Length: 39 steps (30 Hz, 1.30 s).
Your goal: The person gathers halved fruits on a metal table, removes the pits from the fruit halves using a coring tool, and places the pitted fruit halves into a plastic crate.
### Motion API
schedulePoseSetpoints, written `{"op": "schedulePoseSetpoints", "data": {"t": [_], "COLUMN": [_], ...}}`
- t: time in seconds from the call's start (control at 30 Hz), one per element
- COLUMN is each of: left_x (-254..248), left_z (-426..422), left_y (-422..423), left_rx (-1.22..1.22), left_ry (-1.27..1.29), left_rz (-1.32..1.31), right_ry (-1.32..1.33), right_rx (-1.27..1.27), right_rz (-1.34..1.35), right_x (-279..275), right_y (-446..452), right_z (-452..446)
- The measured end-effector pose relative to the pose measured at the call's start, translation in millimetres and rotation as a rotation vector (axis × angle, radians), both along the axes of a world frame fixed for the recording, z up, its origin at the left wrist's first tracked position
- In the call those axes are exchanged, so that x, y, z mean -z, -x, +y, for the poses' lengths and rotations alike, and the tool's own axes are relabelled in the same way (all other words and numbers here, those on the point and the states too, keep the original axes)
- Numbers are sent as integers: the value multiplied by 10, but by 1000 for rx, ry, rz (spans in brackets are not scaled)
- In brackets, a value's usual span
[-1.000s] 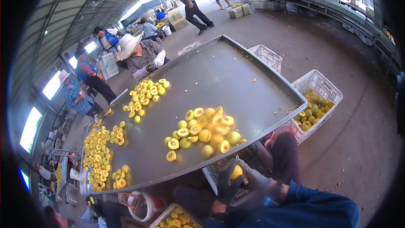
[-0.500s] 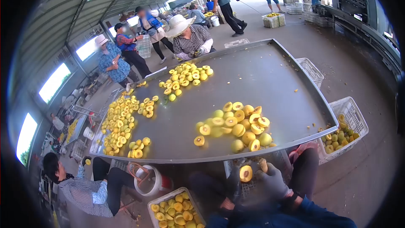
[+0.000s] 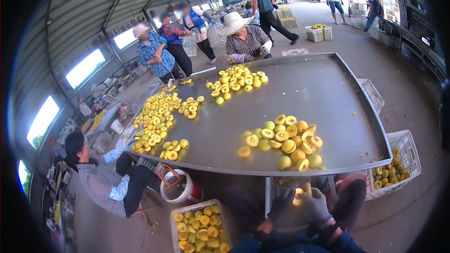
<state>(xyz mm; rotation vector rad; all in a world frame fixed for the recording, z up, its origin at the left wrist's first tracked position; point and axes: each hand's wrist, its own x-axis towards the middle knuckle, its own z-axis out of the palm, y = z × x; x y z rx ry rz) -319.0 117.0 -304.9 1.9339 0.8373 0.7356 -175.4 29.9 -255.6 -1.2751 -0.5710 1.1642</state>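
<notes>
Over my lap, just below the table's near edge, my gloved left hand is closed on a halved yellow peach, cut face up. Beside it my gloved right hand grips a short tool by its wooden handle, which sticks up from the fist. The tool's working end is hidden at the peach. Nearest to both hands on the metal table lies a pile of peach halves, several showing the pit. Under my hands, a crate shows in part.
More peach halves cover the table's left side, with another heap at the far edge. Crates of peaches stand at my left and right. A bucket is near a seated person; a hatted person works opposite.
My view has swung left, so the table sits further right. My hands have come closer together, bringing the tool to the peach half. The seated person's arm now reaches to the table.
</notes>
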Motion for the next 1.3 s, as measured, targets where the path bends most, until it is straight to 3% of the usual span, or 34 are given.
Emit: {"op": "schedulePoseSetpoints", "data": {"t": [0.07,0.17,0.23,0.3,0.4,0.43,0.47,0.53,0.6,0.73,0.77,0.87,0.93,1.0,1.07,1.13,1.2,1.23,1.3], "left_x": [-362,-406,-502,-635,-649,-525,-597,-539,-306,-220,-242,-316,-257,-334,-466,-573,-698,-645,-668], "left_z": [-105,-137,-180,-220,-175,-110,-65,-24,134,133,128,57,-6,-61,-142,-202,-189,-164,-121], "left_y": [-61,-186,-237,-258,-191,-161,-150,-181,-15,3,-11,-94,-86,-159,-277,-261,-367,-426,-433], "left_rx": [-20,14,-10,-57,-149,-136,-147,-299,-82,29,47,28,114,156,156,179,118,142,-18], "left_ry": [21,20,-31,-83,213,392,181,577,828,1157,1219,1184,910,855,1026,769,621,585,176], "left_rz": [-17,-226,-304,-288,-392,-550,-393,-748,-952,-1147,-1176,-1022,-766,-705,-839,-761,-690,-795,-603], "right_ry": [29,-119,-164,-126,15,-5,32,16,-29,-205,-111,-100,-36,-10,-46,-6,132,82,-39], "right_rx": [21,18,11,19,7,-3,13,-2,-40,14,-29,41,61,71,96,81,28,56,90], "right_rz": [83,-22,93,438,272,324,247,125,-18,-462,-520,-642,-755,-825,-589,-304,39,28,-11], "right_x": [-7,126,223,283,-177,-32,-62,-39,-131,125,51,-17,-105,-45,118,189,-175,-218,-179], "right_y": [-14,27,56,91,204,191,206,185,118,69,39,46,50,41,53,26,-55,-35,47], "right_z": [0,3,20,33,20,36,49,27,-42,-23,-48,-75,-97,-82,-11,-20,-13,-5,51]}}
